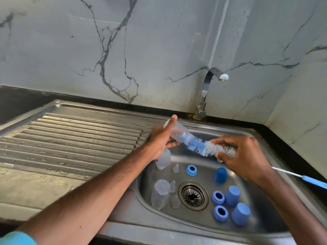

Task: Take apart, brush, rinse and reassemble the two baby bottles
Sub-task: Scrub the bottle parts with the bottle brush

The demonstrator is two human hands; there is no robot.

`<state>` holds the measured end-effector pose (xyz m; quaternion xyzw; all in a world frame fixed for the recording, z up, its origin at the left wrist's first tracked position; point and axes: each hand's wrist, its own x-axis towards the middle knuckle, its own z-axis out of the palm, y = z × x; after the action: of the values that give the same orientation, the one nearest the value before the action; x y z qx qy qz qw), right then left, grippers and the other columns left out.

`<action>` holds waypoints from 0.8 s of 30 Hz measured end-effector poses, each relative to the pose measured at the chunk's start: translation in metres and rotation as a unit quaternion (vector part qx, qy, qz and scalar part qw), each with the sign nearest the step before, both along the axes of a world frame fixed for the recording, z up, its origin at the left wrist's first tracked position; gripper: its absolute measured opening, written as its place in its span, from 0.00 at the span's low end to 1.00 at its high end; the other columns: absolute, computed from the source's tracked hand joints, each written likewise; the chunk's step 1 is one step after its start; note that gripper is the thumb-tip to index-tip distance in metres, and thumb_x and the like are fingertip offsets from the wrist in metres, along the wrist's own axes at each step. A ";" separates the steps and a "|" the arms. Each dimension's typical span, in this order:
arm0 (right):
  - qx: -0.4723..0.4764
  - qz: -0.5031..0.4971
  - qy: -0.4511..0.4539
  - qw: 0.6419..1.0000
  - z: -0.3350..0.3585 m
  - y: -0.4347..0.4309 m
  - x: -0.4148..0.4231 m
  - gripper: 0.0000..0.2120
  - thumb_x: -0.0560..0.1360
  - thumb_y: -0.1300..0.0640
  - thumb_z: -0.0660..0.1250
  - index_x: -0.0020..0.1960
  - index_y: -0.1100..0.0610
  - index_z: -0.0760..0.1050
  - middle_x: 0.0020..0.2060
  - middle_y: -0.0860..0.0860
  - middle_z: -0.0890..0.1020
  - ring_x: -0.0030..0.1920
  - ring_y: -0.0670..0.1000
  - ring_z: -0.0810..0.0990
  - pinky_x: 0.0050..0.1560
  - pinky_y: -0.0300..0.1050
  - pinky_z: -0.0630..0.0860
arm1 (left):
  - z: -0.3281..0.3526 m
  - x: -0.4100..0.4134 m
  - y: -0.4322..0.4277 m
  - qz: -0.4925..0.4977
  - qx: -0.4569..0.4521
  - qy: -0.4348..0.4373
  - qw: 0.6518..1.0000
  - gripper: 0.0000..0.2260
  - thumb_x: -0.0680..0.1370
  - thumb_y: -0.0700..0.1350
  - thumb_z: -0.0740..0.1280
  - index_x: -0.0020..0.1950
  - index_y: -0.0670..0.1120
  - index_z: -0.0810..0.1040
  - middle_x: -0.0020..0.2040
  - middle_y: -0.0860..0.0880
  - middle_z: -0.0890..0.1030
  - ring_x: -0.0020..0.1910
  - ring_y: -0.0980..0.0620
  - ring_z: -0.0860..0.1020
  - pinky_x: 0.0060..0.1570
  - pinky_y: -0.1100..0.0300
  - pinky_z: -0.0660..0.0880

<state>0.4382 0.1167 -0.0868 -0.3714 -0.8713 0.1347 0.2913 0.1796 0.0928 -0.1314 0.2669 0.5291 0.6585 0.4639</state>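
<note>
1. My left hand (160,138) grips a clear bottle (177,132) at the centre of the frame, over the back of the sink (256,225). My thumb is curled beneath it and my forefinger lies straight along its side.
2. The bottle lies tilted, base to the upper left and mouth to the lower right. The blue tip of the brush (198,145) sits in that mouth.
3. My right hand (247,160), right of centre, pinches the white bristles between thumb and fingertips (not the handle). The blue handle (315,182) trails off to the right edge.
4. In the basin, left of the drain (193,195), a second bottle (163,159) lies partly under my left wrist, and a third bottle (160,193) lies nearer the lower edge.
5. Small clear teats (175,168) lie between those bottles and the drain.
6. Blue rings (191,170) and blue caps (232,195) are right of the drain.
7. The tap (205,92) rises behind the basin, spout pointing right.
</note>
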 end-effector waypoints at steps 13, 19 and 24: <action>-0.076 -0.078 -0.052 0.993 0.000 -0.003 -0.002 0.38 0.66 0.39 0.81 0.70 0.42 0.68 0.53 0.40 0.82 0.45 0.42 0.82 0.48 0.48 0.82 | 0.006 0.016 0.002 -0.002 -0.022 -0.012 1.000 0.27 0.76 0.63 0.71 0.60 0.41 0.76 0.49 0.38 0.86 0.43 0.45 0.88 0.37 0.54 0.84; 0.086 -0.048 -0.021 0.995 0.000 -0.008 -0.004 0.26 0.69 0.49 0.82 0.63 0.41 0.76 0.48 0.37 0.81 0.36 0.41 0.80 0.37 0.41 0.77 | 0.005 -0.007 0.000 0.059 -0.032 -0.064 0.996 0.24 0.76 0.61 0.73 0.54 0.41 0.77 0.39 0.40 0.87 0.39 0.44 0.87 0.32 0.55 0.83; 0.209 -0.047 -0.065 0.975 -0.011 -0.017 -0.014 0.23 0.73 0.56 0.79 0.67 0.53 0.81 0.52 0.50 0.84 0.43 0.54 0.83 0.39 0.45 0.74 | 0.003 -0.002 0.003 0.032 -0.029 -0.068 0.997 0.25 0.77 0.61 0.72 0.57 0.40 0.77 0.40 0.41 0.87 0.39 0.44 0.87 0.31 0.57 0.82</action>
<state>0.4244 0.0996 -0.0974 -0.3508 -0.8789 -0.0890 0.3108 0.1779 0.0954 -0.1281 0.1910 0.5238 0.6738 0.4849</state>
